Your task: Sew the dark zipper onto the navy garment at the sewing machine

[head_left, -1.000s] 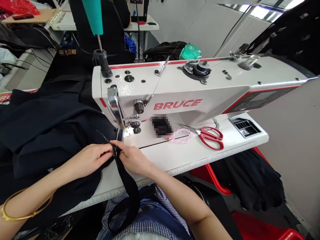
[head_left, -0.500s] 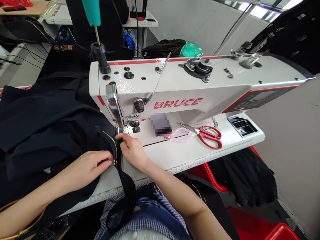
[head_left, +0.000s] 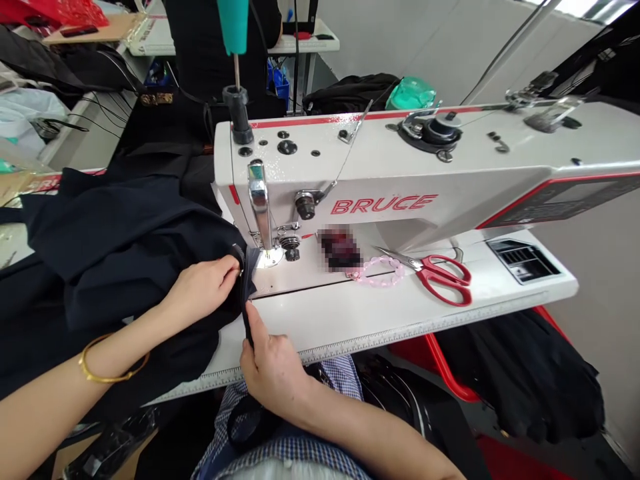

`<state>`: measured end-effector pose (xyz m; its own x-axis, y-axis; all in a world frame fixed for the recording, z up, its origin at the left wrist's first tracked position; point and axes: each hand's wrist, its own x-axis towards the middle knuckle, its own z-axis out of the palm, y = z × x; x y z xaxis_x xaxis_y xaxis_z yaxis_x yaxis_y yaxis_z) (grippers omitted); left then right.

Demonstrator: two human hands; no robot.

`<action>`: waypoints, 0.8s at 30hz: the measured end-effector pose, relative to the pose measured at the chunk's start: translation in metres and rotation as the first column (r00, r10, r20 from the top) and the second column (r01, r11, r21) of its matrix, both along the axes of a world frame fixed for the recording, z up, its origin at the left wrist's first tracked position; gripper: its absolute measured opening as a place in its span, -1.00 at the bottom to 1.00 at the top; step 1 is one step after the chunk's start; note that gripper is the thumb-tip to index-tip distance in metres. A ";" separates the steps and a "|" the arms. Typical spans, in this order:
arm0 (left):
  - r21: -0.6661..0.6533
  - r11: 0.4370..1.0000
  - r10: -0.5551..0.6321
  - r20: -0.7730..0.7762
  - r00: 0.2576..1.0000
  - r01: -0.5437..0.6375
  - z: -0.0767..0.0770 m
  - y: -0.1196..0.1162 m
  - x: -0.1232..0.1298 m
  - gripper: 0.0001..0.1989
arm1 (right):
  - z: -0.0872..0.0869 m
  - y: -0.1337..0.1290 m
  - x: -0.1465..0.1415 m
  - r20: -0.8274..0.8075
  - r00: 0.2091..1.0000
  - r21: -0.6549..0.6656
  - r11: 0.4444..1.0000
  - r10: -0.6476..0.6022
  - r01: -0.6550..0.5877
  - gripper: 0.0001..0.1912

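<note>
A dark navy garment (head_left: 120, 267) is heaped to the left of the white sewing machine (head_left: 300, 160), its edge reaching the presser foot area. Part of a metal zipper (head_left: 239, 252) shows at that edge. Beside it, my left hand (head_left: 207, 287) is closed, thumb and fingers pinching the zipper edge of the garment. Nearer to me, my right hand (head_left: 277, 373) grips a narrow black fabric strip (head_left: 246, 293) between thumb and index finger at the table's front. The strip's loose end hangs toward my lap. My fingers partly hide the fabric edges.
Red-handled scissors (head_left: 445, 279) and a pink bead bracelet (head_left: 383, 272) lie on the machine bed, by a blurred-out item (head_left: 341, 248). A teal-handled screwdriver (head_left: 234, 33) stands in a holder on the machine head. Dark fabric (head_left: 520, 373) fills a red bin at right. A person sits beyond.
My right hand has drawn back toward me from near the needle, along the strip. My left hand has moved forward with the zipper edge. The view has shifted left.
</note>
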<state>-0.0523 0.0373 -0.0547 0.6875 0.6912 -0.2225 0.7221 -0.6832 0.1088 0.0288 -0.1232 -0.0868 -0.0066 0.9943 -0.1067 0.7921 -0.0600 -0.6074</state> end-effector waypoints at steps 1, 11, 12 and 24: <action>0.077 0.997 0.014 -0.026 1.000 -0.012 0.000 0.007 0.004 -0.70 | 0.001 -0.002 -0.001 0.039 0.999 0.006 0.999 0.037 -0.038 -0.35; 0.226 0.795 -0.539 -0.162 0.826 0.563 0.019 0.019 0.011 -0.74 | 0.003 0.010 0.007 0.232 0.969 0.030 0.995 0.085 -0.094 -0.34; 0.191 0.733 -0.629 -0.173 0.758 0.652 0.019 0.015 0.011 -0.72 | 0.005 0.012 0.005 0.224 0.971 0.041 0.995 0.076 -0.088 -0.37; 0.152 0.788 -0.508 -0.388 0.769 0.597 0.014 0.048 0.005 -0.67 | 0.018 0.018 0.008 -0.056 0.996 0.016 0.997 0.072 -0.071 -0.65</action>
